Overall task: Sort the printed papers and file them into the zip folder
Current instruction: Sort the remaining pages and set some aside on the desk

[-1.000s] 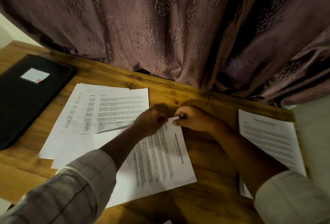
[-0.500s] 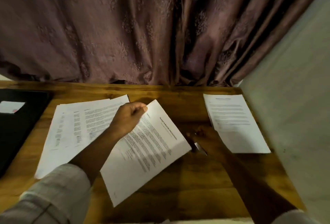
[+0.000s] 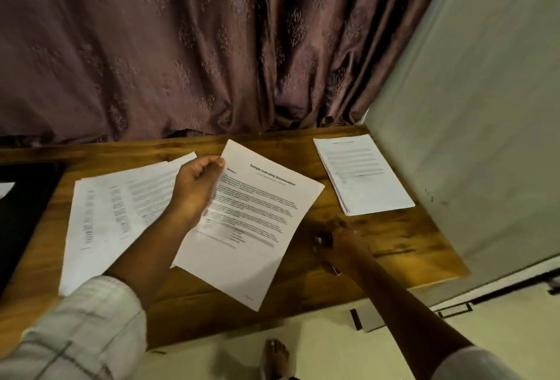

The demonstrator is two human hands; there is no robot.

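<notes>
My left hand [image 3: 197, 188] pinches the top left corner of a printed paper [image 3: 260, 228] headed "Sample Internship Documentation" and holds it tilted above the wooden table [image 3: 394, 243]. To its left several loose printed papers [image 3: 118, 213] lie overlapping. A neat stack of papers [image 3: 363, 173] lies at the table's far right. The black zip folder [image 3: 27, 204] lies shut at the left edge, mostly out of frame. My right hand [image 3: 342, 243] rests low on the table right of the held paper, fingers curled around a small shiny metal object [image 3: 318, 240]; it is dark and blurred.
A purple patterned curtain [image 3: 181, 61] hangs behind the table. A pale wall or door [image 3: 485, 107] stands right against the table's right side. My bare foot [image 3: 275, 355] shows on the light floor below the front edge.
Both hands were together at the paper's top corner. My right hand has since come away and dropped to the table on the right; my left hand has lifted and turned the paper.
</notes>
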